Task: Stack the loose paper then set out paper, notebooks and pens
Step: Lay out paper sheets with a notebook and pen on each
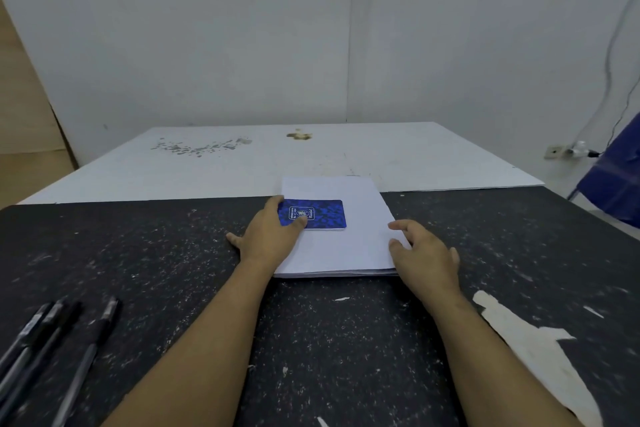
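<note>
A stack of white paper [341,246] lies in the middle of the dark speckled table [138,253]. On its far part sits a small blue notebook [322,213]. My left hand [268,236] holds the notebook's left end, thumb on the cover and fingers at its far edge. My right hand [424,251] rests at the stack's right edge, fingers relaxed and touching the paper. Several black pens [52,350] lie side by side at the near left of the table.
A white board [242,163] covers the table's far half, with chipped spots and a brown stain. A torn white patch [533,347] marks the dark surface at the near right. A blue object [616,177] stands past the right edge, near a wall socket.
</note>
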